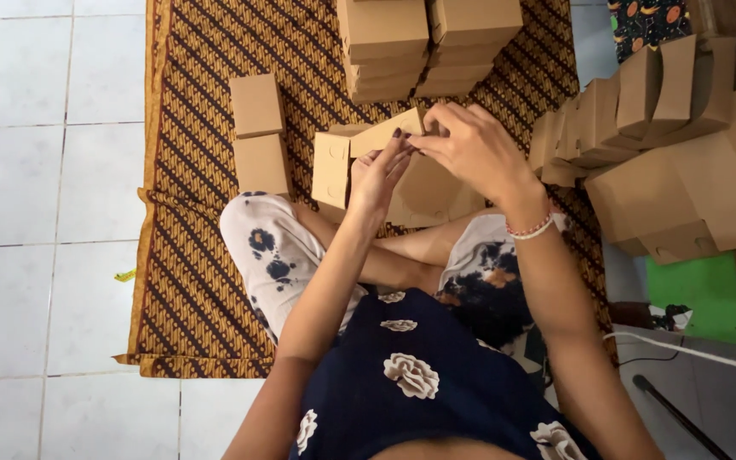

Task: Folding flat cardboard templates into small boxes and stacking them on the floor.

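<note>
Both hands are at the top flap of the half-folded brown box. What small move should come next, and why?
Probably press the top flap down into the box: the left hand and right hand pinch its edge, and it stands raised.

Soft, even daylight – faint shadows, slight blur, no glare

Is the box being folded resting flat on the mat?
No, both the left hand and right hand hold the brown box up above the patterned mat.

Navy floral dress (419, 375), beaded bracelet (531, 228)
</note>
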